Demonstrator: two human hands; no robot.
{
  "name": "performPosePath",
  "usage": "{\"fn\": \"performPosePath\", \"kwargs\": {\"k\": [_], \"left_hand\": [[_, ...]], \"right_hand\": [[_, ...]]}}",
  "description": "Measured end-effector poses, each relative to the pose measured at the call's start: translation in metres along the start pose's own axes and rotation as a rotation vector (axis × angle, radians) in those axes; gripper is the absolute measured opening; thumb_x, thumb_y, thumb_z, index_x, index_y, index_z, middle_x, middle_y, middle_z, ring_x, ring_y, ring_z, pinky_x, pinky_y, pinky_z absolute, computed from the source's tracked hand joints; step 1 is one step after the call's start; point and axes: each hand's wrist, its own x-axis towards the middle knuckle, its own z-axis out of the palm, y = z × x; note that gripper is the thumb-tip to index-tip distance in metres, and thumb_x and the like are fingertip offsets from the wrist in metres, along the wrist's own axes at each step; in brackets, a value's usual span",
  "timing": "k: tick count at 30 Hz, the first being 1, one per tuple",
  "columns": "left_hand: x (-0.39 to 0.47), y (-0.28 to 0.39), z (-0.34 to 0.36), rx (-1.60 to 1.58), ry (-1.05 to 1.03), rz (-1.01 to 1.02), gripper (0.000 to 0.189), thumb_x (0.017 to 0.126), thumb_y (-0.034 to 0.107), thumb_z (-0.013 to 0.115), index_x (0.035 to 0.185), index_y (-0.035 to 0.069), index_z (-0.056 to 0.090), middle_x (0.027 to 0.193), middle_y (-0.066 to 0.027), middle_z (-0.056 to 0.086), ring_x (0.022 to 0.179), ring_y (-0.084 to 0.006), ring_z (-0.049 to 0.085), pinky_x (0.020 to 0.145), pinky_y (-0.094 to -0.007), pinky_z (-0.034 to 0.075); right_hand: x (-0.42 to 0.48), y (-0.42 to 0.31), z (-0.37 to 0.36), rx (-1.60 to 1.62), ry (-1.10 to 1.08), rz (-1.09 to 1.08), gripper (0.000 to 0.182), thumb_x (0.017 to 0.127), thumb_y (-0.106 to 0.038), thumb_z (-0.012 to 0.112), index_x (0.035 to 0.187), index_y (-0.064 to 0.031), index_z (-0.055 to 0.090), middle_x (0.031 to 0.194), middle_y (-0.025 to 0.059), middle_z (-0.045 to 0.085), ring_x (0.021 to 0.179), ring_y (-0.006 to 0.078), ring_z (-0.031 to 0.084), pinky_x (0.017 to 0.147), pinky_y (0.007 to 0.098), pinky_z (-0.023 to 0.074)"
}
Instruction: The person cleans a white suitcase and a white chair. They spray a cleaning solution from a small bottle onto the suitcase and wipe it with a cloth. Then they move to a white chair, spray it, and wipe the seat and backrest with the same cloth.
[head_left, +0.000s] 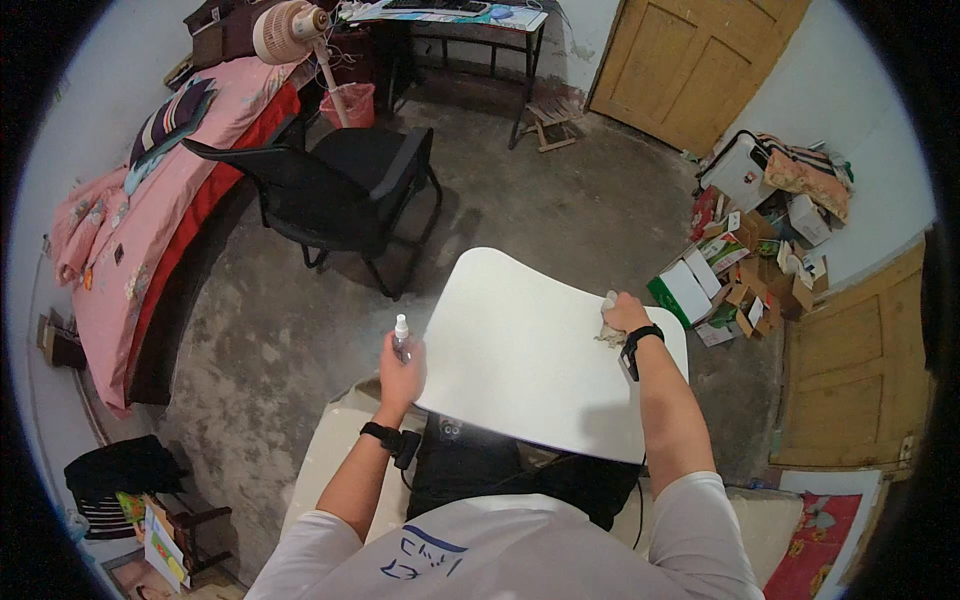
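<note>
A small white tabletop (536, 352) with rounded corners and a curved far edge lies over my thighs. My left hand (401, 375) is wrapped around a clear spray bottle (402, 337) with a white nozzle, held upright beside the tabletop's left edge. Near the far right edge, my right hand (627, 312) grips a crumpled pale cloth (609, 334) against the white surface. Each wrist wears a black strap with a small device. The table's legs are hidden.
A black chair (337, 187) stands ahead on the left, beside a pink-covered bed (172, 202). Open cardboard boxes (750, 300) are piled on the right. Farther off are a fan (289, 34), a red bin (360, 105), a desk (517, 19) and a small wooden stool (553, 124).
</note>
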Motion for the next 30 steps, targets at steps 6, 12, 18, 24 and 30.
{"fn": "performPosePath", "kwargs": {"k": [6, 12, 18, 24, 30], "left_hand": [[0.002, -0.015, 0.001, 0.017, 0.015, 0.012, 0.027, 0.094, 0.013, 0.070, 0.113, 0.001, 0.055, 0.087, 0.0001, 0.053, 0.080, -0.0107, 0.050, 0.074, -0.0294, 0.044], [0.001, -0.013, -0.005, 0.048, 0.011, 0.001, 0.028, 0.093, 0.013, 0.070, 0.113, 0.001, 0.056, 0.087, 0.0003, 0.054, 0.080, -0.0100, 0.050, 0.074, -0.0289, 0.045], [0.001, -0.015, -0.003, 0.028, 0.024, -0.020, 0.027, 0.093, 0.011, 0.070, 0.114, 0.002, 0.057, 0.088, 0.0007, 0.055, 0.080, -0.0099, 0.051, 0.074, -0.0285, 0.044], [0.001, -0.014, -0.001, 0.014, 0.009, -0.015, 0.025, 0.094, 0.011, 0.070, 0.112, 0.001, 0.056, 0.090, -0.0001, 0.055, 0.082, -0.0099, 0.050, 0.074, -0.0283, 0.044], [-0.002, -0.013, 0.000, -0.010, 0.003, -0.044, 0.027, 0.094, 0.011, 0.069, 0.114, 0.000, 0.054, 0.096, -0.0038, 0.059, 0.086, -0.0125, 0.054, 0.080, -0.0302, 0.047]], "right_hand": [[0.002, -0.024, 0.009, 0.097, 0.096, -0.011, 0.038, 0.079, -0.020, 0.068, 0.106, 0.0082, 0.072, 0.119, 0.0320, 0.067, 0.114, 0.0445, 0.065, 0.101, 0.0458, 0.0520], [-0.011, -0.135, 0.040, 0.178, 0.097, -0.227, 0.040, 0.080, -0.019, 0.064, 0.109, 0.0070, 0.069, 0.115, 0.0311, 0.069, 0.111, 0.0455, 0.066, 0.099, 0.0471, 0.0532], [-0.026, -0.243, 0.080, 0.265, 0.058, -0.416, 0.042, 0.080, -0.018, 0.067, 0.114, 0.0053, 0.061, 0.108, 0.0296, 0.070, 0.107, 0.0441, 0.068, 0.095, 0.0477, 0.0547], [-0.025, -0.324, 0.139, 0.619, 0.021, -0.641, 0.055, 0.073, -0.023, 0.074, 0.117, 0.0055, 0.057, 0.109, 0.0309, 0.069, 0.106, 0.0477, 0.066, 0.093, 0.0493, 0.0542], [-0.006, -0.327, 0.127, 0.951, 0.075, -0.653, 0.062, 0.073, -0.037, 0.086, 0.115, 0.0033, 0.063, 0.113, 0.0251, 0.070, 0.107, 0.0405, 0.068, 0.093, 0.0449, 0.0528]]}}
